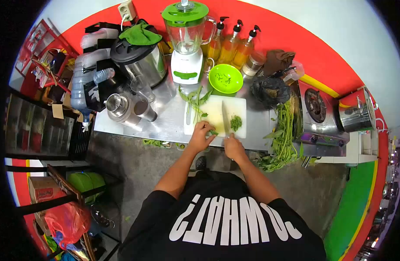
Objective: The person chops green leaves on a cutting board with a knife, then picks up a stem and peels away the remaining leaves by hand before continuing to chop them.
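Observation:
A white cutting board point(240, 104) lies on the steel counter in front of me. My right hand point(234, 146) is closed round the handle of a kitchen knife point(225, 117), whose blade points away from me across the board. Beside it, my left hand point(202, 136) has its fingers bent together over leafy greens point(214, 133) near the board's front edge, just left of the knife. To the right of the blade sits a small pile of chopped greens point(236, 123). Uncut leafy stalks point(194, 100) spread over the board's back left part.
Behind the board stand a lime-green bowl point(226, 87) with green bits, a blender point(185, 65) and pump bottles point(231, 45). Metal and glass cups point(145, 110) are at left. A bundle of long greens point(285, 135) hangs off the counter beside a gas stove point(318, 117) with a pot point(356, 114).

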{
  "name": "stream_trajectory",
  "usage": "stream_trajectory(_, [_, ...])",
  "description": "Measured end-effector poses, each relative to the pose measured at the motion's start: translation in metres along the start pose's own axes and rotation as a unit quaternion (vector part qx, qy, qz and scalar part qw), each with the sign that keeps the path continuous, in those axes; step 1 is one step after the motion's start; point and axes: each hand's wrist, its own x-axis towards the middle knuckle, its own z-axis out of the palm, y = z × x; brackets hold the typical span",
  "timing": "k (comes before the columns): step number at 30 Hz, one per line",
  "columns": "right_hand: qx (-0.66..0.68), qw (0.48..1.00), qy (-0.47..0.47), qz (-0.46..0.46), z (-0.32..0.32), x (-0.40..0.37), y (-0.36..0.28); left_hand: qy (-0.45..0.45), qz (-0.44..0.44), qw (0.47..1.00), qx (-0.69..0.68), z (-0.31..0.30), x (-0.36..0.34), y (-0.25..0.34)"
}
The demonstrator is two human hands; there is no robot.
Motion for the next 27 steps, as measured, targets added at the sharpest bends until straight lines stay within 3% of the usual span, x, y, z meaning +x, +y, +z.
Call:
stream_trajectory(3, [0.0, 1.0, -0.002, 0.02, -0.007, -0.002, 0.013, 0.011, -0.01, 1.0, 0.01, 0.003, -0.002, 0.0])
stream_trajectory(10, [0.037, 0.995, 0.061, -0.073, -0.002, -0.004, 0.022, 0.049, -0.078, 0.993, 0.072, 0.012, 0.001, 0.017])
stream_trajectory(17, [0.021, 0.986, -0.004, -0.167, 0.0, 0.011, 0.049, 0.086, -0.11, 0.978, 0.157, 0.028, 0.0, 0.032])
stream_trajectory(23, [0.013, 0.99, 0.002, -0.143, -0.024, 0.008, 0.061, 0.129, -0.163, 0.97, 0.123, 0.044, -0.002, 0.041])
stream_trajectory(27, [0.035, 0.981, 0.018, -0.192, -0.025, 0.003, 0.062, 0.139, -0.221, 0.964, 0.045, 0.037, -0.002, 0.048])
